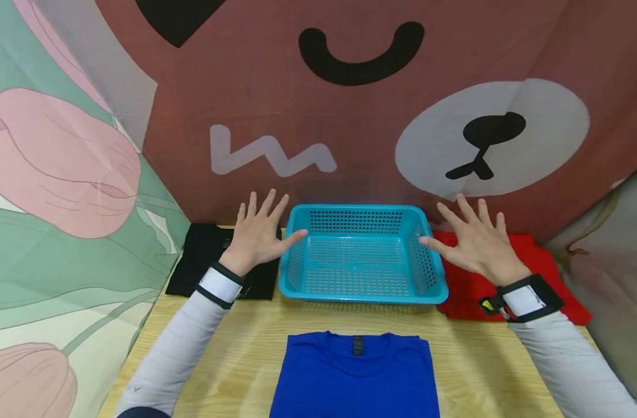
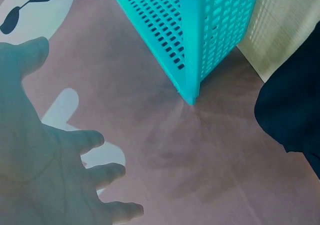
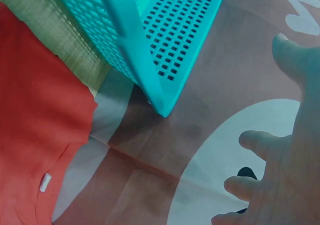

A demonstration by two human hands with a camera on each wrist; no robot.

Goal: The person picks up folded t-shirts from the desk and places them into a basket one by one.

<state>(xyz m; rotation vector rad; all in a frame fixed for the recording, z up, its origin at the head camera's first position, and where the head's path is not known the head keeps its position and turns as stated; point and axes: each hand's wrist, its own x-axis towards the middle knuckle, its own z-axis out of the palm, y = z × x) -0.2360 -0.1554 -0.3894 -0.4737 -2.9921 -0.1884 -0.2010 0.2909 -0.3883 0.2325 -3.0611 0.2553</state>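
A turquoise plastic basket (image 1: 357,300) with perforated walls stands on the table with nothing in it. Above its left end, my left hand (image 1: 258,235) is held with fingers straight and spread, holding nothing. My right hand (image 1: 477,244) hovers at the other end, its fingers likewise spread and holding nothing. Under the left hand lies a folded black cloth (image 1: 193,270); a folded red cloth (image 1: 527,261) lies under the right one. In front of the basket is a folded blue T-shirt (image 1: 357,383), its collar toward the basket. Both wrist views show the hands apart from the basket.
A light wooden table (image 1: 234,360) bears everything. Right behind the basket rises a brown fabric backdrop (image 1: 255,104) with a printed bear face. A flower-patterned curtain (image 1: 62,261) borders the left side, and a greyish fabric (image 1: 611,232) hangs on the right.
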